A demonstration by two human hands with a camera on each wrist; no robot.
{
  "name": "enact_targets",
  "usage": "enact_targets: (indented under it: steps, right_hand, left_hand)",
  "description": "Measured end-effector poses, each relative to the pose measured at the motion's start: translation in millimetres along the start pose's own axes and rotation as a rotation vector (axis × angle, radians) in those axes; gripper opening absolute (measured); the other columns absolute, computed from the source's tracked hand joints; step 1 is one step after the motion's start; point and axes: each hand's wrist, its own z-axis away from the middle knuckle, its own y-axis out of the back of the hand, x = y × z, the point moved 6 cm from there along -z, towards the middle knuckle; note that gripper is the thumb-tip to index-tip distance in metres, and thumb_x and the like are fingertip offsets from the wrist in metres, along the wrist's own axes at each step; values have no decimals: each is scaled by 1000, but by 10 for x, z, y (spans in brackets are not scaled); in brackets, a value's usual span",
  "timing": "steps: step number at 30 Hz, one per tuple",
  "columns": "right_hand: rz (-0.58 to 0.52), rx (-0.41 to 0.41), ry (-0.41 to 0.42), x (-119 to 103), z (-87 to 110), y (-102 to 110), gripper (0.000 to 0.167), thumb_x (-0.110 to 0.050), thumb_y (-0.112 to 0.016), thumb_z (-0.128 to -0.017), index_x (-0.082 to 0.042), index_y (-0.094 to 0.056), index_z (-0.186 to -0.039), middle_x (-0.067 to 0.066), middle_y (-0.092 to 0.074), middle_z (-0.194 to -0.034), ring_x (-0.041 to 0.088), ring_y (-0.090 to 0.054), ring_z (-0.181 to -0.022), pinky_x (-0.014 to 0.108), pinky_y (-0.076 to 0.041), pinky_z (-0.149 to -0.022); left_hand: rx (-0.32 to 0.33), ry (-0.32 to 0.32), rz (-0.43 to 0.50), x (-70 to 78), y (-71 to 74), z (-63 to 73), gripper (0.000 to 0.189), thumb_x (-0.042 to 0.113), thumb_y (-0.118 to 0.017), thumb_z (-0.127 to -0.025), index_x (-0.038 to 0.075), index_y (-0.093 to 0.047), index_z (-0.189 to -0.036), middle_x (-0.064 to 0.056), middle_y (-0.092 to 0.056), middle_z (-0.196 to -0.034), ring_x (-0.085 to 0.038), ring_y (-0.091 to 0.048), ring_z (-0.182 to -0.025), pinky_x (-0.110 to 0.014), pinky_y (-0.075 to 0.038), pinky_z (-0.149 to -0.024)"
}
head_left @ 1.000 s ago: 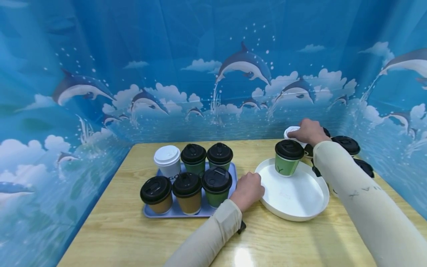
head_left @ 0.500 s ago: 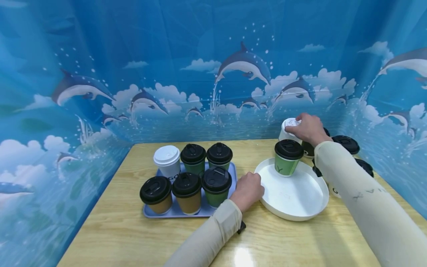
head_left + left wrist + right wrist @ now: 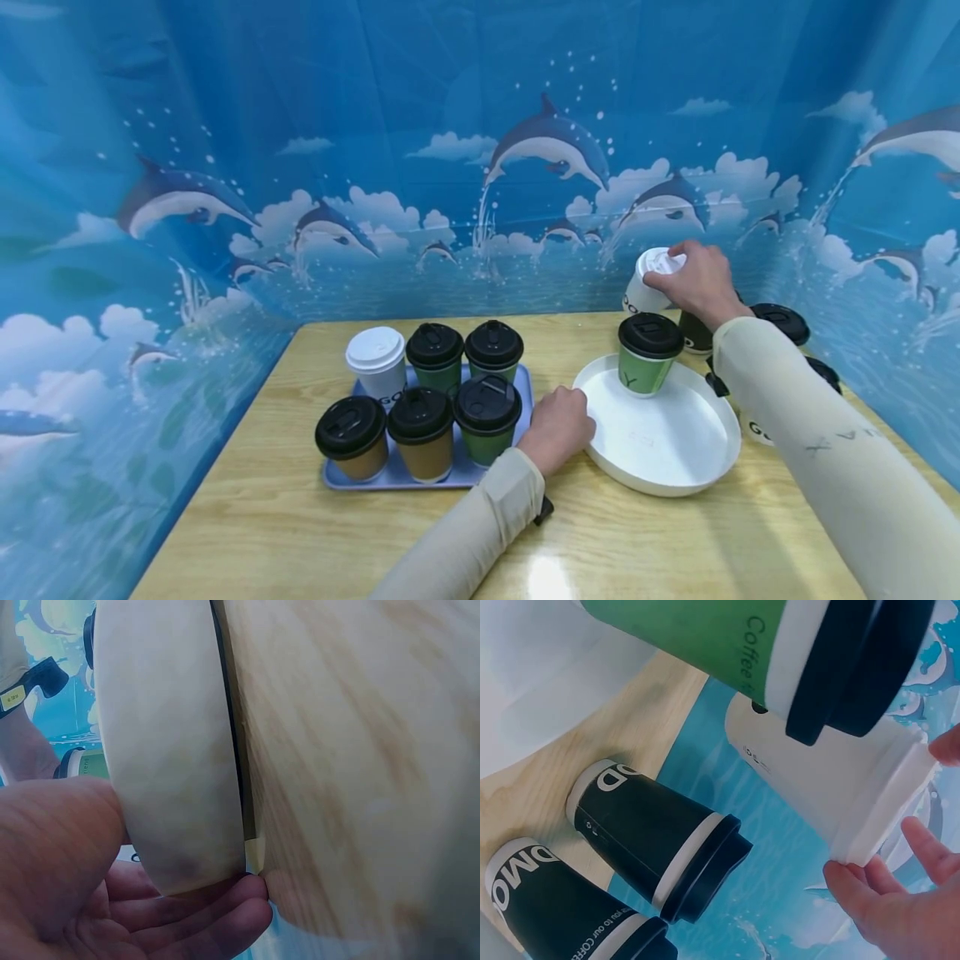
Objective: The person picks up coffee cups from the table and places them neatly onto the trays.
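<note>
My right hand (image 3: 703,282) grips a white paper cup (image 3: 645,292) by its white lid. Raised and slightly tilted, the cup hangs behind a green cup with a black lid (image 3: 647,367). That green cup stands upright on a round white tray (image 3: 660,446), toward its back. In the right wrist view, fingertips (image 3: 847,889) hold the lid's edge of the white cup (image 3: 802,776). My left hand (image 3: 558,429) holds the tray's left rim; the left wrist view has the thumb side above the tray wall (image 3: 172,750) and curled fingers beneath it.
A lavender tray (image 3: 459,478) on the left carries white, green and brown lidded cups. Dark cups (image 3: 649,836) stand right of the round tray, partly hidden by my right arm, with more black-lidded cups (image 3: 780,321) beyond. A dolphin-printed curtain (image 3: 450,108) surrounds the wooden table (image 3: 300,542).
The white cup has risen from among the cups at the back right and moved slightly left, in my right hand. My left hand and both trays have stayed in place.
</note>
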Motion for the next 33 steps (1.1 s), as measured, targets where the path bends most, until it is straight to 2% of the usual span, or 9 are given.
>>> enact_targets:
  steps: [9, 13, 19, 26, 33]
  right_hand:
    - [-34, 66, 5, -23, 8, 68, 79, -50, -62, -95, 6, -43, -147, 38, -40, -139, 54, -40, -123, 66, -49, -90]
    - [-45, 103, 31, -56, 18, 93, 75, -46, -62, -94, 6, -45, -146, 38, -43, -138, 54, -43, -121, 64, -51, -86]
    - [-72, 141, 42, -100, 40, 134, 70, -43, -63, -94, 5, -49, -143, 36, -42, -142, 53, -41, -126, 66, -51, -90]
    - [-109, 175, 74, -165, 74, 211, 59, -41, -63, -94, 3, -58, -132, 33, -43, -143, 51, -41, -127, 67, -52, -88]
    - [-107, 194, 100, -274, 115, 273, 56, -42, -63, -93, 0, -60, -131, 31, -43, -142, 48, -36, -128, 67, -49, -90]
  left_hand:
    - [4, 6, 19, -2, 2, -3, 14, 18, -69, -91, 8, -69, -82, -7, -64, -77, -18, -57, -63, -34, -49, -56]
    - [7, 13, 19, -1, 3, -2, 15, 20, -69, -91, 8, -68, -81, -7, -64, -76, -18, -57, -62, -33, -48, -55]
    - [-10, 24, 19, -1, 3, 9, 21, 21, -68, -93, 9, -67, -75, -6, -62, -73, -18, -55, -61, -32, -46, -53]
    - [-4, 25, 20, 10, 13, 9, 21, 21, -68, -94, 8, -68, -77, -7, -62, -73, -18, -55, -60, -32, -45, -53]
    - [-3, 25, 17, 14, 6, 17, 19, 20, -67, -95, 8, -70, -80, -6, -61, -72, -17, -55, -59, -31, -45, -52]
